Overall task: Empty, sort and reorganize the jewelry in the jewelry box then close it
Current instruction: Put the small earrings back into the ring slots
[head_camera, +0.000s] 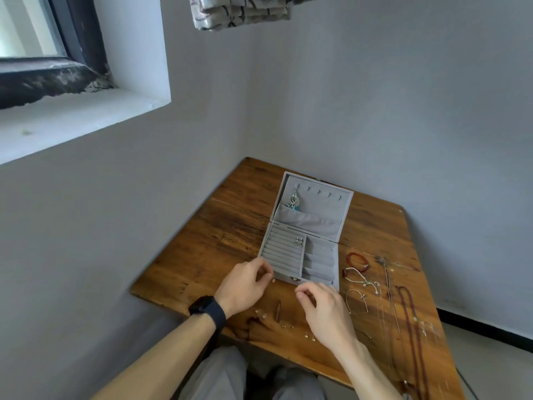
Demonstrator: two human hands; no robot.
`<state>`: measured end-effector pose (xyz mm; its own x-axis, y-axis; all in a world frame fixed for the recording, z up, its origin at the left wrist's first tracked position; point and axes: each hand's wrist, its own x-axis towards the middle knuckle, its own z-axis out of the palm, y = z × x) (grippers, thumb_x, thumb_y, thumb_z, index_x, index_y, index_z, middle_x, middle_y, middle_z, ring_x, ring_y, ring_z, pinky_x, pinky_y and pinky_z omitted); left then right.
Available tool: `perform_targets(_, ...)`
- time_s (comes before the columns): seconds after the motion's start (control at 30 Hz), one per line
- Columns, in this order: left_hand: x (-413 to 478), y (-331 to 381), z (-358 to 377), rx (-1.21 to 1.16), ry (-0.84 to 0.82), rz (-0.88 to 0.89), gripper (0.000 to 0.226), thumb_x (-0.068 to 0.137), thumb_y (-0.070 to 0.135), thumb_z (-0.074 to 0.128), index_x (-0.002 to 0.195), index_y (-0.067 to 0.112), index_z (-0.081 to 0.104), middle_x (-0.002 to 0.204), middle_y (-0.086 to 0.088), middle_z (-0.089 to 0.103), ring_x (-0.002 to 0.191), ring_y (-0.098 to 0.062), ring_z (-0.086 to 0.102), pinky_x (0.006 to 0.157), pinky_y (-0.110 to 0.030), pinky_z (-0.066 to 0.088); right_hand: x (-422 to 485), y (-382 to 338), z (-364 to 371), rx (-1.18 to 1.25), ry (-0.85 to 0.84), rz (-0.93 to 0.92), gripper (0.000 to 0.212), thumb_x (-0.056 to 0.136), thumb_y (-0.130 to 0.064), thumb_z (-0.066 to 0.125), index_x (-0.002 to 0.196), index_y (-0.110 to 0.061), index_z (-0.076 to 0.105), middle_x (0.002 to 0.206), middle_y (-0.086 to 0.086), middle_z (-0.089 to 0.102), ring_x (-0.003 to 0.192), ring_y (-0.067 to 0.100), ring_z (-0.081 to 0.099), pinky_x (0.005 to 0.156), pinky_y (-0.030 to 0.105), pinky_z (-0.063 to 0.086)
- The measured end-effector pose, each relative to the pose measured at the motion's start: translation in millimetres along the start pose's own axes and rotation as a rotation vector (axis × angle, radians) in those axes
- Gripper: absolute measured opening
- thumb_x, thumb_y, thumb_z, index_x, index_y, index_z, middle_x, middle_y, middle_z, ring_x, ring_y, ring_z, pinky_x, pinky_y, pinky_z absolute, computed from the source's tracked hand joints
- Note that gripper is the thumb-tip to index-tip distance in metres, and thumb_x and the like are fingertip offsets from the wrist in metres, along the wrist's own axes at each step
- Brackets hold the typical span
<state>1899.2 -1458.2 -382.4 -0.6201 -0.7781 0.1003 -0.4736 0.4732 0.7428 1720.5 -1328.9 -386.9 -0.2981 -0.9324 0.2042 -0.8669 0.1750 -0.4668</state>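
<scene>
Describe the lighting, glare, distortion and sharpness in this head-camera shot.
Head view: soft daylight comes from the window at upper left. Head view: pale glare streaks the table by the necklaces. Head view: the wide-angle lens slants the walls and sill. Head view: the tiny pieces near the front edge are too blurred to identify.

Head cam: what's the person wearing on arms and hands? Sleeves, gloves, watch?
No sleeves in view; both forearms are bare. The left hand and right hand have no gloves. A black watch on a wide black band sits on the left wrist. The right wrist has nothing on it.
</scene>
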Motion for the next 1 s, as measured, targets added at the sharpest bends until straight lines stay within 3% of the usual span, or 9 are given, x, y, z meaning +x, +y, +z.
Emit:
perform_targets(0.13, 0, -22, -26, -0.165, 0.133, -0.124, 0.009, 0.097, 0.027, 0.061, 0.100, 0.034, 0.065, 0.097, 0.020, 0.067, 0.096, 0.006, 0.059, 0.083, -0.014, 0.047, 19, -10, -10, 0.093, 0.058, -0.038, 0.009, 0.097, -0.027, 0.060, 0.103, -0.029, 0.066, 0.097, -0.019, 0.065, 0.096, 0.001, 0.058, 0.081, 0.017, 0.048)
perform_targets(0.3, 2, -52, -37, -0.316, 0.274, -0.279, 0.008, 0.093, 0.030, 0.067, 0.097, 0.034, 0.073, 0.092, 0.020, 0.073, 0.096, 0.007, 0.062, 0.085, -0.014, 0.045, 56, -21, -11, 0.131, -0.002, -0.034, 0.008, 0.097, -0.027, 0.060, 0.101, -0.031, 0.066, 0.094, -0.019, 0.066, 0.094, 0.003, 0.061, 0.078, 0.023, 0.052)
perform_targets(0.43, 3, -58, -33, -0.314, 0.293, -0.281, 0.008, 0.092, 0.034, 0.068, 0.096, 0.036, 0.075, 0.090, 0.025, 0.072, 0.093, 0.012, 0.062, 0.082, -0.010, 0.045, 87, -27, -4, 0.103, -0.119, -0.004, 0.009, 0.098, -0.028, 0.059, 0.102, -0.030, 0.066, 0.094, -0.019, 0.066, 0.088, -0.006, 0.057, 0.066, 0.004, 0.040)
perform_targets(0.6, 3, -65, -25, -0.285, 0.321, -0.291, 0.009, 0.091, 0.039, 0.068, 0.097, 0.041, 0.075, 0.094, 0.028, 0.070, 0.094, 0.013, 0.060, 0.081, -0.008, 0.043, 125, -25, 8, 0.108, -0.174, 0.052, 0.008, 0.098, -0.025, 0.059, 0.098, -0.028, 0.066, 0.090, -0.018, 0.066, 0.087, -0.002, 0.060, 0.067, 0.005, 0.039)
perform_targets(0.77, 5, -68, -24, -0.285, 0.308, -0.288, 0.011, 0.091, 0.041, 0.068, 0.099, 0.042, 0.075, 0.094, 0.029, 0.070, 0.095, 0.012, 0.061, 0.084, -0.011, 0.047, 157, -22, 12, 0.057, -0.183, 0.113, 0.009, 0.097, -0.027, 0.060, 0.099, -0.029, 0.068, 0.088, -0.018, 0.065, 0.088, 0.005, 0.061, 0.072, 0.022, 0.045)
perform_targets(1.0, 4, -66, -23, -0.255, 0.314, -0.280, 0.013, 0.092, 0.043, 0.067, 0.102, 0.041, 0.075, 0.096, 0.029, 0.070, 0.095, 0.013, 0.060, 0.086, -0.013, 0.050, 184, -16, 21, -0.031, -0.218, 0.170, 0.011, 0.095, -0.029, 0.061, 0.101, -0.029, 0.069, 0.095, -0.011, 0.067, 0.100, 0.017, 0.063, 0.084, 0.034, 0.051)
